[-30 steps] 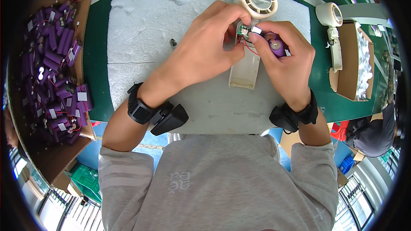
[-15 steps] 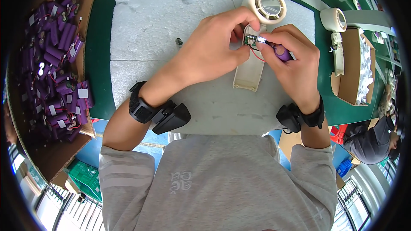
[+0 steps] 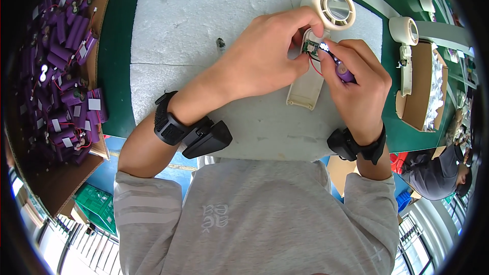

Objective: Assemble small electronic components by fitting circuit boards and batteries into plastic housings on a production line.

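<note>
A cream handheld fan (image 3: 334, 8) with a round head lies over the foam, its handle shell (image 3: 304, 94) opened toward me. My left hand (image 3: 277, 53) grips the handle just below the head, thumb and fingers on either side of a small green circuit board (image 3: 310, 47). In my right hand (image 3: 356, 71) is a purple battery cell (image 3: 344, 73) with wires. Its thumb and index finger pinch a small white connector (image 3: 324, 47) at the board's right edge. Whether the connector is seated cannot be seen. A red wire (image 3: 316, 67) loops below the board.
At left stands a cardboard box (image 3: 99, 35) full of purple battery cells (image 3: 63, 53). White foam sheets (image 3: 178, 15) cover the green table (image 3: 116, 81). At right, another cream fan (image 3: 404, 30) with an exposed handle lies beside a carton (image 3: 415, 104) of white pieces. A person (image 3: 435, 173) sits farther right.
The view has shifted slightly. Both hands and the fan appear a little farther right, and my right hand sits slightly lower. The grips on fan and battery look the same.
</note>
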A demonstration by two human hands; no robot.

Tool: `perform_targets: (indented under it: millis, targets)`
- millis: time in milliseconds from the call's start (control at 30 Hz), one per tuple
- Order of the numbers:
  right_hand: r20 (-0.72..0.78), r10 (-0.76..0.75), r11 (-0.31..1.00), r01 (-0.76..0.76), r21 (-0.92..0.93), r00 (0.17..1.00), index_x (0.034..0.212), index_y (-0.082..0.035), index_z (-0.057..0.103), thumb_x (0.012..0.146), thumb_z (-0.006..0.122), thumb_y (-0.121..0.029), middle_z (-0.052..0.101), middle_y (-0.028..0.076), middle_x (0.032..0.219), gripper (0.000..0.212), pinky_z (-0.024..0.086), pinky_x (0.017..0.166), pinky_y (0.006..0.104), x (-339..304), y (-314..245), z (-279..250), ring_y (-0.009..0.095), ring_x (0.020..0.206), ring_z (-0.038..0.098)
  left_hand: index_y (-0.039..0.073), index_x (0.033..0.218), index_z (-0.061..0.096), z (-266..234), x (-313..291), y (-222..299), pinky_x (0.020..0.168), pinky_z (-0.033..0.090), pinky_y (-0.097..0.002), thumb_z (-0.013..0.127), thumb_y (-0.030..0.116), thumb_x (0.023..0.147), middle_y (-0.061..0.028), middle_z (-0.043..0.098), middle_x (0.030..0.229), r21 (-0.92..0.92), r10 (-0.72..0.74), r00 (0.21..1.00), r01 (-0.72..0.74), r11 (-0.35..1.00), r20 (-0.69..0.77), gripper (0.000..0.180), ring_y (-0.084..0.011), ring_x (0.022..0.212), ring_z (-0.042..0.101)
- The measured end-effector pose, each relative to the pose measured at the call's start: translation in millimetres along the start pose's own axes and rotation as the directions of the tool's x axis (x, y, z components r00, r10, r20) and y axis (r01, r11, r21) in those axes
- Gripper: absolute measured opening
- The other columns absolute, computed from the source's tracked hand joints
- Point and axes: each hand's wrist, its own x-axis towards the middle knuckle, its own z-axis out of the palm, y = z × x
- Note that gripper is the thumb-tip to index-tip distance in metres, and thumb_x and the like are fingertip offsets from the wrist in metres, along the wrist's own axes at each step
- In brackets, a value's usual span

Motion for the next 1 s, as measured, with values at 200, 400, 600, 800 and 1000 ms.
perform_targets:
  millis: [200,400,600,800,1000]
  targets:
    - [0.048,0.011,0.999,-0.009,-0.045,0.999,0.092,0.000,0.070,0.076,0.075,-0.002,0.065,0.007,0.082,0.017,0.048,0.056,0.0244,0.1,-3.5,-0.8,0.015,0.061,0.058,0.003,0.112,0.061,-6.8,5.3,-3.2,0.079,0.051,-0.0287,0.061,-0.004,0.086,-0.0038,0.065,0.097,-0.131,-0.009,0.997,0.018,0.991,0.073,0.027,-0.0116,0.086,0.061]
    - [-0.034,0.003,1.000,-0.002,0.002,0.999,0.088,0.000,0.066,0.077,0.076,-0.004,0.063,0.006,0.077,0.015,0.047,0.056,0.0239,3.9,-1.3,-0.2,0.013,0.059,0.056,0.002,0.111,0.068,-12.1,7.5,-3.4,0.079,0.053,-0.0292,0.063,0.001,0.090,-0.0074,0.070,0.102,-0.088,-0.076,0.994,0.084,0.993,0.083,0.022,-0.0130,0.092,0.066]
    - [0.023,0.117,0.990,-0.119,0.075,0.993,0.084,-0.001,0.063,0.079,0.076,-0.006,0.060,0.002,0.072,0.014,0.044,0.054,0.0216,6.8,6.1,-3.3,0.008,0.059,0.050,0.006,0.109,0.071,-18.3,10.1,-2.9,0.078,0.053,-0.0297,0.066,0.003,0.086,-0.0103,0.071,0.102,0.138,0.070,0.989,-0.088,0.987,0.130,0.024,-0.0194,0.089,0.068]
    - [0.424,0.262,0.900,-0.378,0.218,0.867,0.091,-0.002,0.062,0.085,0.071,-0.011,0.061,-0.002,0.077,0.015,0.039,0.050,0.0201,15.2,14.8,-19.1,0.007,0.060,0.051,0.008,0.110,0.070,-15.5,10.0,-0.9,0.077,0.052,-0.0302,0.064,0.001,0.086,-0.0110,0.069,0.103,0.177,0.162,0.979,-0.182,0.967,0.123,0.026,-0.0224,0.088,0.066]
    - [0.702,0.233,0.565,-0.681,0.466,0.673,0.103,-0.003,0.060,0.090,0.066,-0.016,0.063,0.000,0.092,0.020,0.038,0.048,0.0196,19.1,29.6,-43.8,0.006,0.064,0.057,0.008,0.111,0.070,-14.6,9.3,-7.4,0.077,0.051,-0.0285,0.062,-0.001,0.088,-0.0079,0.065,0.103,0.167,0.210,0.976,-0.216,0.962,0.053,0.026,-0.0194,0.087,0.063]
